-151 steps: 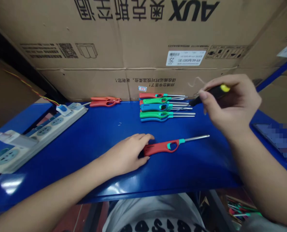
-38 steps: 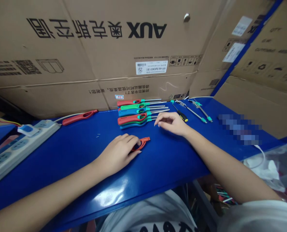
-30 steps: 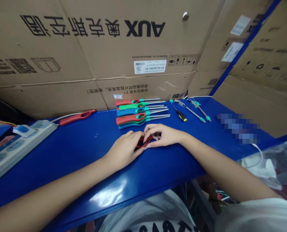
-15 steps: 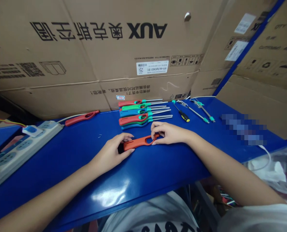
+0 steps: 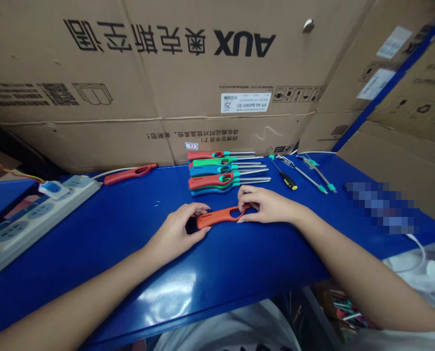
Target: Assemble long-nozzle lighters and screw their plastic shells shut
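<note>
An orange lighter handle (image 5: 217, 217) lies low over the blue table, its trigger loop toward the right. At its wide end, my left hand (image 5: 181, 226) has the thumb on the near side and the fingers on the far side. My right hand (image 5: 263, 204) pinches the narrow end by the loop; its fingertips partly cover that end. No metal tube shows on this handle. Just beyond lies a stack of lighters (image 5: 210, 182) in red, green and blue, with metal tubes pointing right.
A red handle (image 5: 129, 174) lies at the back left, beside a power strip (image 5: 38, 209). Back right are a black-and-yellow screwdriver (image 5: 287, 180) and two metal lighter tubes (image 5: 307, 175) with green fittings. Cardboard (image 5: 188, 97) walls the back of the blue table (image 5: 137, 287).
The view has shifted slightly, so everything sits a little further right. Both hands keep their hold on the orange handle, and its wide end shows a bit flatter.
</note>
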A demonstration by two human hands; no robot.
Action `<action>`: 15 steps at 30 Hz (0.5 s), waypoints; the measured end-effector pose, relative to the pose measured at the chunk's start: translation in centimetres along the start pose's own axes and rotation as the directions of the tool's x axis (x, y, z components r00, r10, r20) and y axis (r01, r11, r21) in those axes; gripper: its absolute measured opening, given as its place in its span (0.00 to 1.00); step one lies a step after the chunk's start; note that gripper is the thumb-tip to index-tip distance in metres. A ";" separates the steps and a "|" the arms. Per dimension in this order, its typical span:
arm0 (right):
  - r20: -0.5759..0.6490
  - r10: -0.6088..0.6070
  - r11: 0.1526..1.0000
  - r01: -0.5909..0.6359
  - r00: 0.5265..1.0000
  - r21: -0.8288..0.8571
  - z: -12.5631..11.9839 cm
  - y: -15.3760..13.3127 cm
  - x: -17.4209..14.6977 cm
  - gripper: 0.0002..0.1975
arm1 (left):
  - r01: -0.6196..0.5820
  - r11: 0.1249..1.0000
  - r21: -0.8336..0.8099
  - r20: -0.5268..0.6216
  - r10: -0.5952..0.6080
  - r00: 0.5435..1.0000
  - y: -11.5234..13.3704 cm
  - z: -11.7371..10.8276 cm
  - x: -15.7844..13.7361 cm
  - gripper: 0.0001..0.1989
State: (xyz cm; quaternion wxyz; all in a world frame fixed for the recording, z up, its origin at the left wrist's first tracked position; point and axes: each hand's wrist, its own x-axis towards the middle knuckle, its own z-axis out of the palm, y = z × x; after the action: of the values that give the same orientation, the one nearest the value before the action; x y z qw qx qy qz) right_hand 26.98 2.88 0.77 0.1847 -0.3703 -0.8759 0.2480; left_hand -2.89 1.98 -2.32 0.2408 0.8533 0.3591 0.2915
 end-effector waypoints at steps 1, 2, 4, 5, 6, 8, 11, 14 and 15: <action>-0.014 -0.018 1.000 0.018 1.000 0.017 0.0 0.1 0.0 0.13 | 0.001 1.000 0.000 -0.002 -0.001 1.000 0.1 0.0 0.0 0.17; -0.038 -0.040 0.998 0.041 0.998 0.040 0.1 0.2 0.1 0.12 | 0.002 1.000 0.003 -0.003 -0.002 1.000 0.1 0.0 0.0 0.17; -0.118 -0.076 0.993 0.086 0.990 0.080 0.1 0.3 0.1 0.11 | 0.005 1.000 0.011 -0.009 -0.005 1.000 0.2 0.0 0.0 0.17; -0.163 -0.082 0.991 0.098 0.983 0.091 0.0 0.3 0.2 0.11 | 0.008 1.000 0.018 -0.017 -0.007 1.000 0.2 0.0 0.0 0.18; -0.204 -0.078 0.991 0.099 0.976 0.095 0.0 0.2 0.2 0.11 | 0.011 1.000 0.024 -0.028 -0.010 1.000 0.2 0.0 0.0 0.18; -0.246 -0.044 0.993 0.070 0.968 0.097 -0.3 0.2 0.2 0.12 | 0.016 0.999 0.034 -0.051 -0.014 0.999 0.0 0.1 0.0 0.20; -0.200 0.073 0.986 -0.041 0.977 0.160 -0.5 0.0 0.0 0.15 | 0.014 0.999 0.041 -0.075 -0.010 0.997 -0.2 0.1 0.0 0.20; -0.048 0.230 0.937 -0.207 0.972 0.283 -0.7 -0.2 -0.2 0.18 | 0.020 0.999 0.029 -0.068 -0.018 0.998 -0.2 0.0 0.0 0.19; 0.004 0.261 0.920 -0.250 0.965 0.302 -0.7 -0.3 -0.3 0.19 | 0.023 1.000 0.020 -0.061 -0.021 0.998 -0.2 0.0 0.1 0.18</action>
State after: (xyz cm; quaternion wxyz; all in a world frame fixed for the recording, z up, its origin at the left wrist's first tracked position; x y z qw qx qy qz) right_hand 27.36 2.73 1.43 0.2207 -0.4534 -0.7687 0.3935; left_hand -2.95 2.14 -2.40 0.2239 0.8425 0.3787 0.3110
